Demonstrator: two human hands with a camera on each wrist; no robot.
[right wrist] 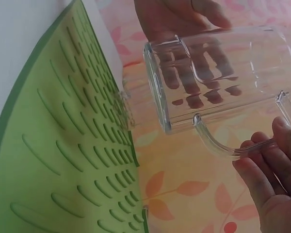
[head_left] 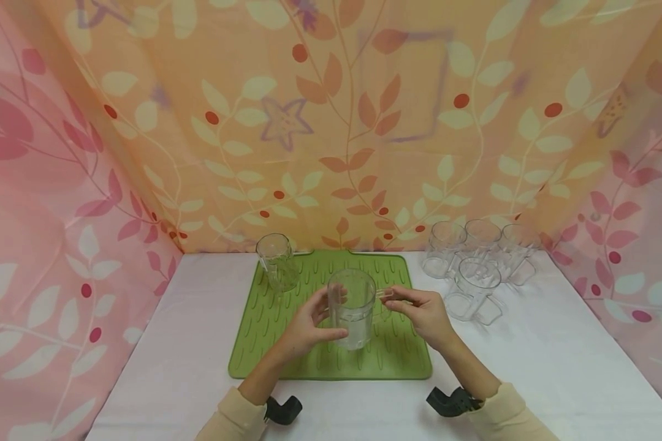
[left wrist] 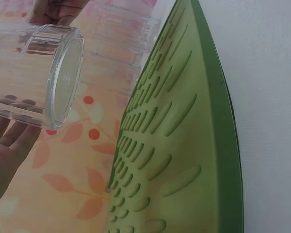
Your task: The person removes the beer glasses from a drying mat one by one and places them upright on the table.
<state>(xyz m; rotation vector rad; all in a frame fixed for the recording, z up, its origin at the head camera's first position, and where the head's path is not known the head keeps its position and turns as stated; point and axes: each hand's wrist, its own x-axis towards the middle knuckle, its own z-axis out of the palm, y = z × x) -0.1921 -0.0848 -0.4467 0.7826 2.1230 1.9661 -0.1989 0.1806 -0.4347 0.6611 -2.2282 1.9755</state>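
A clear glass mug (head_left: 352,315) is held upright above a green ribbed drying mat (head_left: 303,361), its base apart from the mat in both wrist views. My left hand (head_left: 311,327) grips the mug's body from the left, fingers behind it and thumb toward the front. With thumb and fingers, my right hand (head_left: 423,313) pinches the handle (right wrist: 223,145) on the mug's right side. The left wrist view shows the mug's thick round base (left wrist: 68,80). Through the glass, the left fingers (right wrist: 203,73) show in the right wrist view.
Another clear mug (head_left: 278,263) stands on the mat's back left corner. Several more clear mugs (head_left: 477,275) are grouped on the white tablecloth (head_left: 563,361) at the back right. A leaf-patterned curtain (head_left: 331,153) rises behind the table and along both sides.
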